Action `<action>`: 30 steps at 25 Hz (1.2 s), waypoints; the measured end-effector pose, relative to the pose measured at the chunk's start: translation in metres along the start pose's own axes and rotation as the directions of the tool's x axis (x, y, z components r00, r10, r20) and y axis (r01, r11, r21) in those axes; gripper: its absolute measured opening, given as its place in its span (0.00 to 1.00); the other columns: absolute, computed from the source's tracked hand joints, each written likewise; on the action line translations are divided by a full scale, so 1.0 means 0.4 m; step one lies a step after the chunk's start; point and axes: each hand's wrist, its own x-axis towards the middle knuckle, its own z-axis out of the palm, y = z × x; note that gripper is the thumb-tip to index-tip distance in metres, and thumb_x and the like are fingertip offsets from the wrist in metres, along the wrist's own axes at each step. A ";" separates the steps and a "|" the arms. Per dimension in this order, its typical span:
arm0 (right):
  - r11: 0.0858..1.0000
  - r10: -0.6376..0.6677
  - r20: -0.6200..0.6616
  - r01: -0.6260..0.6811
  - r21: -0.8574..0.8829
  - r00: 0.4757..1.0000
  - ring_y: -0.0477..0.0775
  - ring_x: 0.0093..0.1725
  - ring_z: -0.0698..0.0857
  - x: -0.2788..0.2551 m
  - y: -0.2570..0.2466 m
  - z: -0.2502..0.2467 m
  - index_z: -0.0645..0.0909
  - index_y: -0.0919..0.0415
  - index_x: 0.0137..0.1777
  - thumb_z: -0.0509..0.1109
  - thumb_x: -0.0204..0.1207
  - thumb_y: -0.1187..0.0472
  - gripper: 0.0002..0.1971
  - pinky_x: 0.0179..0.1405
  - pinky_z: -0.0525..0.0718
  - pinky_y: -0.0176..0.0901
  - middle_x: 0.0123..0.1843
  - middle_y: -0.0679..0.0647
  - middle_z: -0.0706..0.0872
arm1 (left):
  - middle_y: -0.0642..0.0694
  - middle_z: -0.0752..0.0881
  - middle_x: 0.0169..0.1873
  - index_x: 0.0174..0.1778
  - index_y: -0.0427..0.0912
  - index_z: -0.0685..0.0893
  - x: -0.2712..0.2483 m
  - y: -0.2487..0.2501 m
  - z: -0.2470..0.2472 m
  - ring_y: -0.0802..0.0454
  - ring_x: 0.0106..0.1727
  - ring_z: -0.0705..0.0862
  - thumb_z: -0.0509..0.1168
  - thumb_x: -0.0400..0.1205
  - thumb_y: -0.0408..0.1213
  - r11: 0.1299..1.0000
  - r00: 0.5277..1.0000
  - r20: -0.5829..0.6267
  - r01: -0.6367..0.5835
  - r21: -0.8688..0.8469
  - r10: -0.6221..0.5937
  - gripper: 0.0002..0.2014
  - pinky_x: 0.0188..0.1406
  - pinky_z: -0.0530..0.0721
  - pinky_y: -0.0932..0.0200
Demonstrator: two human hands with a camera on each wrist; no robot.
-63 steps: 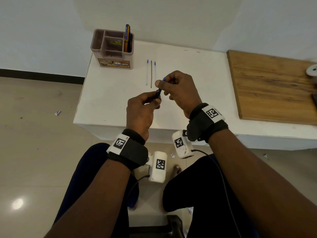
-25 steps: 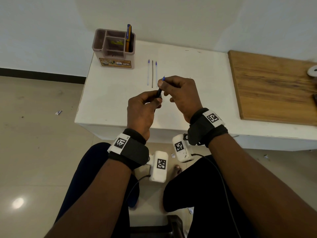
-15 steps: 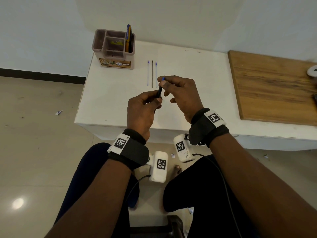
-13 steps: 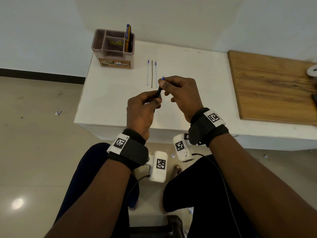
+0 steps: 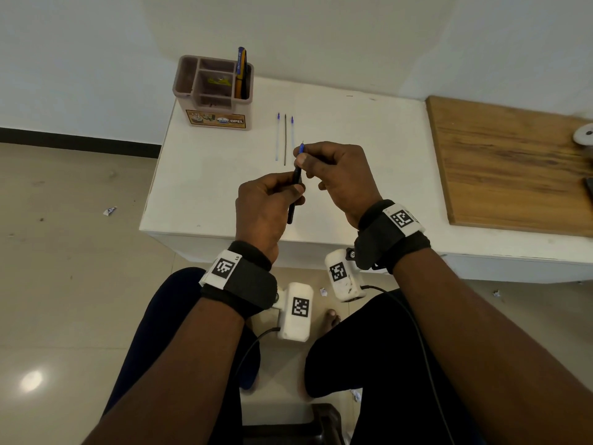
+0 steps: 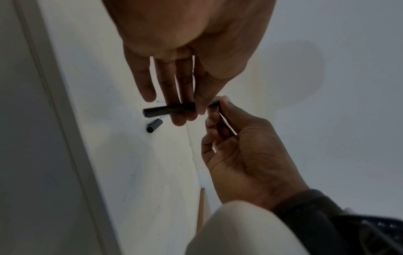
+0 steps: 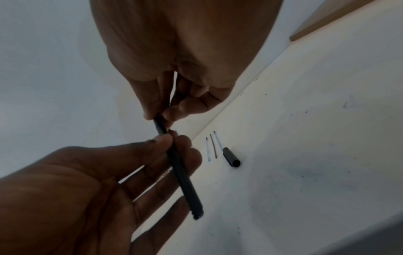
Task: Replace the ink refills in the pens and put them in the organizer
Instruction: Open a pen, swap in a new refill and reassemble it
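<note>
My left hand (image 5: 295, 187) pinches a black pen barrel (image 5: 293, 203) between thumb and fingers and holds it tilted above the white table (image 5: 199, 175). My right hand (image 5: 303, 159) pinches the blue tip end of a refill (image 5: 301, 149) that sticks out of the barrel's top. The right wrist view shows the barrel (image 7: 181, 172) between both hands. Three loose refills (image 5: 285, 139) lie side by side on the table beyond my hands. A black pen cap (image 7: 231, 157) lies beside them. The brown organizer (image 5: 215, 117) stands at the table's far left corner with pens (image 5: 240, 72) in its right compartment.
A wooden board (image 5: 513, 162) covers the right part of the table, with a small white round object (image 5: 584, 134) at its far edge. The table's front edge runs just under my wrists. My knees are below it.
Both hands shifted slightly toward me in the first second and have stayed almost still since. The right fingers keep hold of the refill's blue tip at the barrel's top.
</note>
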 end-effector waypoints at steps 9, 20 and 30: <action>1.000 -0.022 -0.069 0.021 -0.015 0.997 0.43 0.40 0.89 0.009 0.008 0.021 0.95 0.60 0.52 0.78 0.80 0.59 0.07 0.48 0.87 0.40 0.40 0.45 0.93 | 0.48 0.97 0.44 0.56 0.44 0.96 0.004 0.006 -0.006 0.50 0.45 0.96 0.79 0.80 0.31 0.996 0.995 -0.064 -0.070 0.064 0.074 0.10 0.56 0.91 0.53; 0.790 0.241 -0.084 -0.246 -0.561 0.967 0.53 0.52 0.84 0.125 0.113 0.074 0.89 0.61 0.59 0.77 0.79 0.49 0.16 0.51 0.78 0.42 0.54 0.53 0.88 | 0.46 0.95 0.46 0.63 0.44 0.93 0.050 -0.034 -0.025 0.47 0.49 0.94 0.75 0.84 0.33 0.996 0.988 -0.143 0.070 0.050 -0.062 0.12 0.54 0.91 0.53; 0.847 0.277 -0.064 -0.275 -0.455 0.959 0.55 0.48 0.92 0.142 0.119 0.068 0.91 0.63 0.52 0.80 0.76 0.55 0.11 0.42 0.87 0.40 0.46 0.55 0.93 | 0.46 0.95 0.47 0.64 0.42 0.93 0.054 -0.035 -0.031 0.47 0.50 0.94 0.75 0.84 0.33 0.996 0.992 -0.103 0.081 0.035 -0.077 0.13 0.53 0.90 0.52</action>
